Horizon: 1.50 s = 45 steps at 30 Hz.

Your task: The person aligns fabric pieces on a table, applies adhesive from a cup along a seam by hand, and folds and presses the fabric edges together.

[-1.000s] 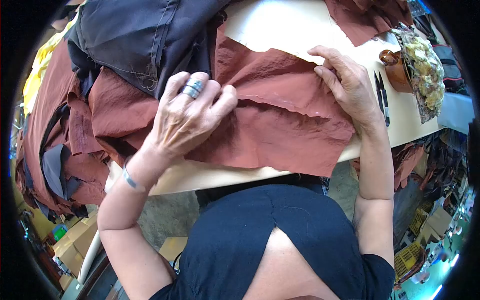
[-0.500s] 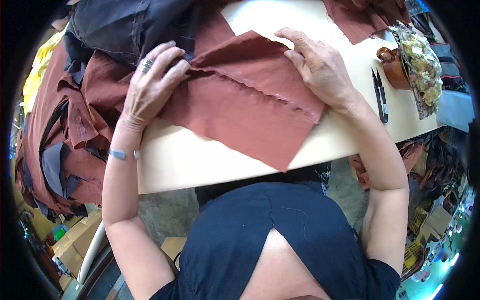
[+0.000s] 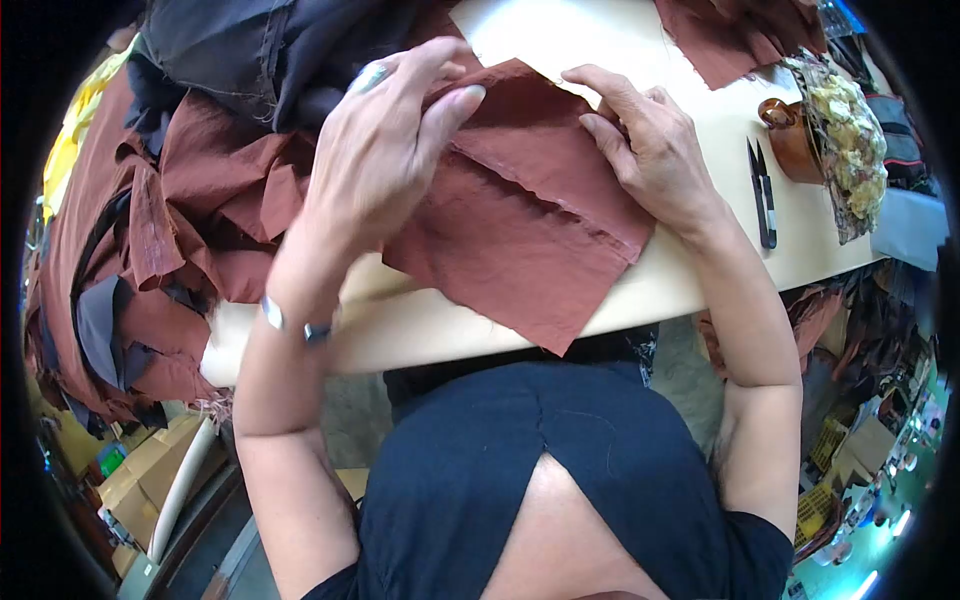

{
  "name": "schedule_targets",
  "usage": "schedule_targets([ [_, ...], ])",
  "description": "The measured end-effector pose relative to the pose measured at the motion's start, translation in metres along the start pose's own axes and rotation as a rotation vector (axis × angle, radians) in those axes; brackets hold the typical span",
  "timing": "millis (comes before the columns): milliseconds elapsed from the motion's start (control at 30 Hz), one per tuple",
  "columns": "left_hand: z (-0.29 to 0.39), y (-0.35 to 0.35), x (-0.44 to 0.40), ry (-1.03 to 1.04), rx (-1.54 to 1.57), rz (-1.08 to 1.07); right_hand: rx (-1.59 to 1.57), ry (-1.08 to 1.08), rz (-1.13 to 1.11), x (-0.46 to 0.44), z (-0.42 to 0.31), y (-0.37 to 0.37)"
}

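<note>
A reddish-brown piece of cloth with a seam running diagonally across it lies on the pale table. Over its left part is my left hand, slightly blurred, thumb apart from the fingers and a ring on one finger. I cannot tell whether it touches the cloth. At the cloth's right edge rests my right hand, its index finger stretched out and its thumb apart, the other fingers partly curled and hidden.
Dark cloth and heaped reddish-brown cloth cover the table's left side. Black thread snips lie to the right, near a brown mug beside a yellowish bundle. More brown cloth sits at the back right.
My left hand has let go of the cloth's left end and moved right over it. The cloth has shifted slightly; my right hand stays at its right edge.
</note>
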<state>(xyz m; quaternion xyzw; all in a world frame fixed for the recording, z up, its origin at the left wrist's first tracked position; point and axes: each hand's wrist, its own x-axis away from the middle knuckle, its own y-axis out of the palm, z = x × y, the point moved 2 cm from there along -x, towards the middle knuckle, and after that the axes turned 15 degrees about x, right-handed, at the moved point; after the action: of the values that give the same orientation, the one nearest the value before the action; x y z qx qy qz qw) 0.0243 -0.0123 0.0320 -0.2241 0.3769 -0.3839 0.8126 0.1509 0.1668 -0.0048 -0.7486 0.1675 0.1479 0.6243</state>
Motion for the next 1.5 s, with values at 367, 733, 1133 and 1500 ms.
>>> schedule_targets([
  [367, -0.024, -0.009, -0.009, 0.225, -0.670, 0.027, 0.020, -0.033, 0.115, 0.002, -0.001, 0.007],
  [733, 0.053, 0.041, 0.059, 0.336, -0.214, -0.421, 0.070, 0.078, -0.121, 0.010, -0.002, -0.019],
  [1133, 0.047, 0.064, 0.046, 0.364, 0.027, -0.330, -0.092, 0.001, -0.002, 0.033, 0.001, -0.022],
  [1500, 0.050, 0.062, 0.046, 0.369, 0.135, -0.374, -0.275, 0.127, -0.036, 0.037, 0.005, -0.023],
])
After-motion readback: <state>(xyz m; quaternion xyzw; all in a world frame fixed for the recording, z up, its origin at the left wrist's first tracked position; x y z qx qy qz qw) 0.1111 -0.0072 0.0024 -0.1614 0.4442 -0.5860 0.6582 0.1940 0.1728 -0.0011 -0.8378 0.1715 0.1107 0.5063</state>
